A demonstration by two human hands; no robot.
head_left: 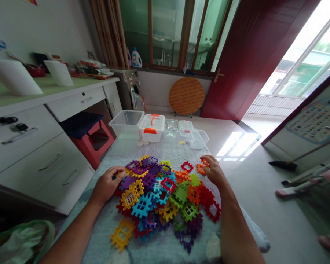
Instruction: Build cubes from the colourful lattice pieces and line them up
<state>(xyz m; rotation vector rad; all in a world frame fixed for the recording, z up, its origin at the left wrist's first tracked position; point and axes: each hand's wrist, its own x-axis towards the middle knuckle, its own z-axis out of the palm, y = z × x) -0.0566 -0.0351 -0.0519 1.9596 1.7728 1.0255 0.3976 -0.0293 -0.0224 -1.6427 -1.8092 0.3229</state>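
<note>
A heap of colourful plastic interlocking building tiles (156,194) lies on the cloth-covered table, several with window-like grids. My left hand (107,184) rests against the heap's left side, beside purple and yellow tiles, with thumb and forefinger apart. Its other fingertips are partly hidden. At the heap's far right edge, my right hand (213,171) has finger and thumb around an orange tile (204,162). A red frame-shaped tile (187,167) lies just left of that hand. Nearest me, a yellow window tile (122,234) sits at the front left of the heap.
Along the table's far end stand a clear open tub (126,123), a lidded box with orange clips (152,128) and smaller clear containers (198,139). A red stool (95,145) and white drawers (49,161) are at the left. A round wooden tabletop (186,96) leans on the back wall.
</note>
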